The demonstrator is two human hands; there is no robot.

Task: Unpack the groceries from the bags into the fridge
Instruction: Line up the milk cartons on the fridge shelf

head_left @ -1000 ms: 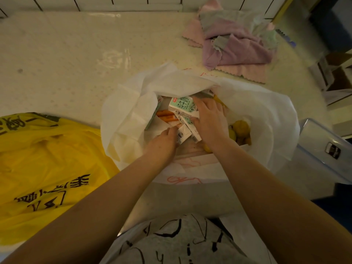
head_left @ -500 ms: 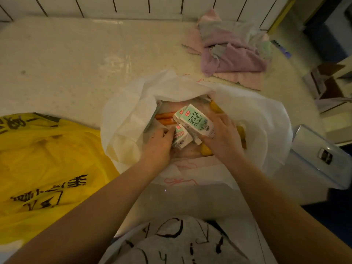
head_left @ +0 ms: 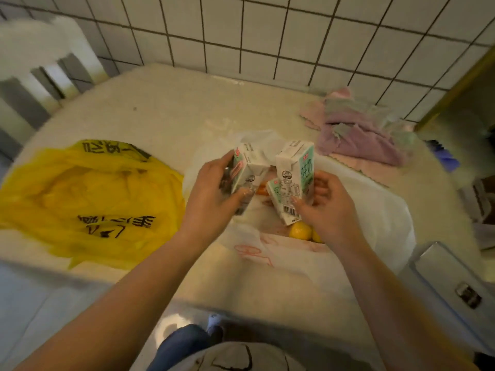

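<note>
Worktop (head_left: 160,124) of pale speckled stone runs back to a wall of white square tiles (head_left: 267,36) with dark grout. A white rack-like object (head_left: 40,62), blurred, stands at the far left corner. On the left part of the worktop lies a crumpled yellow bag (head_left: 88,199) with black print, reaching toward the near edge. A heap of pink and lilac cloths (head_left: 359,135) sits near the far right corner, just beside the tiles. The white bag (head_left: 375,210) lies open toward the near edge, right of the middle, with red marks on its front fold; yellow round fruit (head_left: 300,231) and something orange show inside it.

Above the bag's mouth, the left hand (head_left: 211,196) grips a small milk carton (head_left: 246,167), thumb and fingers curled round its sides. The right hand (head_left: 326,207) holds two more cartons (head_left: 294,170), one upright and one tilted beneath it, pinched between thumb and curled fingers. A shiny metal object (head_left: 450,285) stands by the near right corner; what it is cannot be told. Below the near edge, the floor shows with the person's printed shirt (head_left: 235,357).
</note>
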